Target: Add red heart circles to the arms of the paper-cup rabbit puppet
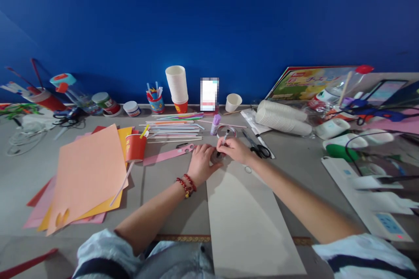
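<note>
My left hand point(202, 162), with a red bead bracelet on the wrist, lies fingers down on the far end of a long white card sheet point(248, 218) that runs toward me. My right hand point(233, 149) is closed around a black pen point(222, 144), its tip down at the sheet's far edge between the two hands. A pink paper strip point(166, 155) lies just left of my left hand. A roll of clear tape point(226, 130) and a purple glue stick point(215, 124) sit just beyond my hands.
Black scissors point(260, 150) lie right of my right hand. A red paper cup point(135, 147) stands on stacked coloured paper point(85, 174) at left. Straws point(173, 127), stacked white cups point(177, 83) and lying cup stacks point(283, 120) sit behind. Clutter and cables fill the right side.
</note>
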### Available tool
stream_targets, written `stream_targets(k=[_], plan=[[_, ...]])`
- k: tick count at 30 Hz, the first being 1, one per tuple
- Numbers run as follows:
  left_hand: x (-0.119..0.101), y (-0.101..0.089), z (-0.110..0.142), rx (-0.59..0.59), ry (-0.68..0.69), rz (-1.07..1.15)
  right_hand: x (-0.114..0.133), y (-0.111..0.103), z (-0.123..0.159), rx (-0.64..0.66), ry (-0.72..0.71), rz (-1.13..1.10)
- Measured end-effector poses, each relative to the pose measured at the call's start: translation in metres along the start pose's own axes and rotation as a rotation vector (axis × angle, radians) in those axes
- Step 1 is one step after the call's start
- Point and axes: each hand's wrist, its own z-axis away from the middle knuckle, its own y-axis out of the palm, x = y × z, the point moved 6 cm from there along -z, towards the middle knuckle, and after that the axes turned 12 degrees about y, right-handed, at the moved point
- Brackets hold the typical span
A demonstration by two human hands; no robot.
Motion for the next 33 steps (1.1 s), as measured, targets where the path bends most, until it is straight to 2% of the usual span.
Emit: stream_targets(k=[6,15,17,20,22,24,29,33], plan=[[-0.001,0.000,0.000,0.007,0.004,0.016,-0.007,-0.002,0.011,-0.067,-0.036,-0.069],[-0.001,-0.001,0.000,0.004,0.005,0.023,-0.001,-0.007,0.023,-0.171,-0.063,-0.048],[-0.001,-0.001,0.000,-0.004,0.006,0.021,0.000,-0.013,0.029,-0.249,-0.056,-0.067],[0.000,0.000,0.001,-0.018,0.003,0.018,-0.005,-0.024,0.045,-0.453,0.011,-0.210],[0.000,0.001,0.000,-0.027,0.000,0.020,-0.012,-0.023,0.058,-0.549,0.056,-0.346],[-0.001,-0.001,-0.001,-0.036,0.004,0.025,-0.019,-0.014,0.069,-0.577,0.079,-0.431],[-0.015,-0.024,0.000,-0.036,0.051,0.048,-0.035,0.009,0.085,-0.647,0.128,-0.416],[-0.027,-0.054,0.013,0.075,0.189,0.012,-0.042,0.017,0.084,-0.642,0.152,-0.458]])
